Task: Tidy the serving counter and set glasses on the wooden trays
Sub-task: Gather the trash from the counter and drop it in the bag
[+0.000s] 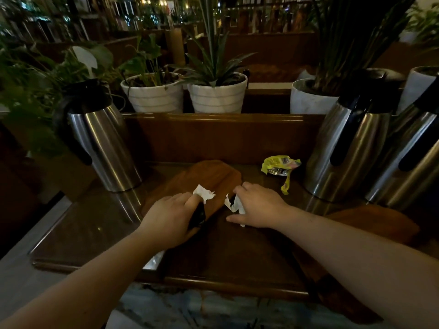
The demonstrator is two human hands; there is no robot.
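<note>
The left hand [168, 219] pinches a white paper scrap [203, 192] and grips a dark object against the wooden tray [209, 176] at the counter's [95, 224] middle. The right hand [257, 205] closes on another white scrap [231, 204] at the tray's right edge. Steel flasks [102, 143] flank the open middle; a yellow wrapper [280, 166] lies near the back rail.

You are standing at a self-serve drinks station in a café or restaurant. The dark wooden counter [99, 224] carries steel thermos jugs on the left [99, 141] and right [344, 148], potted plants [215, 91] line the ledge behind, and dim wooden seating partitions with string lights fill the background.
</note>
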